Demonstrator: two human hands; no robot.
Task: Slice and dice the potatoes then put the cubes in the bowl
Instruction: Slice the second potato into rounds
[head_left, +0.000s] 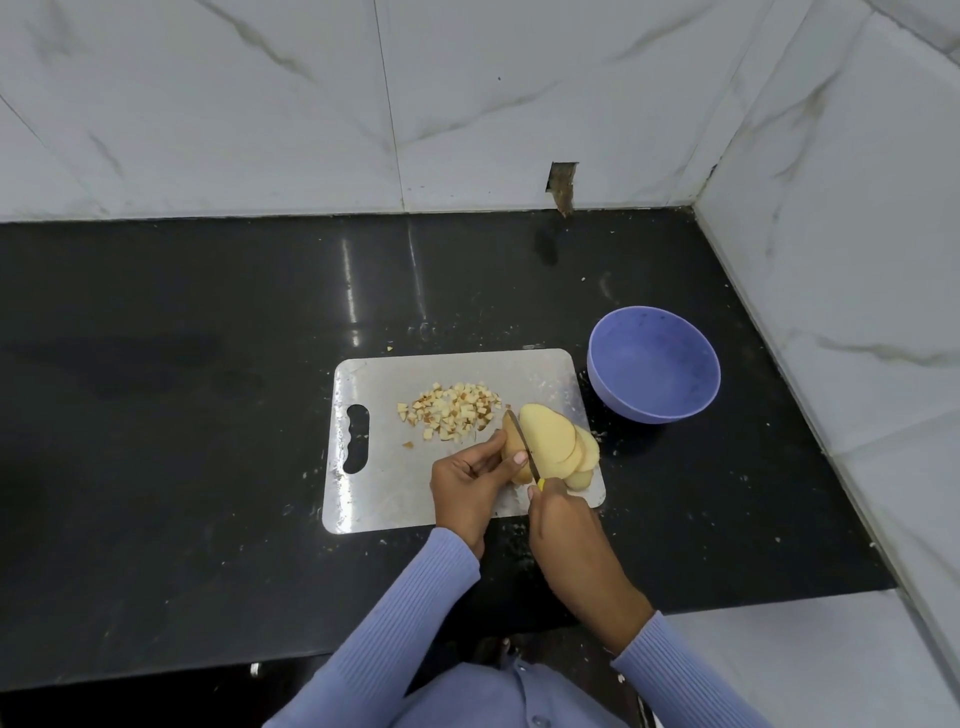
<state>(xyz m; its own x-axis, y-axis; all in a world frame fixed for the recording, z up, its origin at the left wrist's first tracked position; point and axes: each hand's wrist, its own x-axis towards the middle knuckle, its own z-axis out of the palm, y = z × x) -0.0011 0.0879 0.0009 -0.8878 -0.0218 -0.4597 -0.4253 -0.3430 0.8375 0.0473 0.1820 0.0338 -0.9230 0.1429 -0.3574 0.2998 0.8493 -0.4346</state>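
A steel cutting board (395, 483) lies on the black counter. On its right part my left hand (467, 480) grips the uncut end of a potato (511, 449). My right hand (563, 530) holds a yellow-handled knife (522, 441), its blade set into the potato. Several pale slices (558, 444) lean to the right of the blade. A heap of small potato cubes (454, 410) sits at the board's middle. A purple bowl (653, 364) stands right of the board with nothing in it.
White marble walls close in the counter behind and to the right. A damaged patch of wall (562, 187) sits above the counter's back edge. Potato crumbs are scattered on the black counter (182, 415) around the board.
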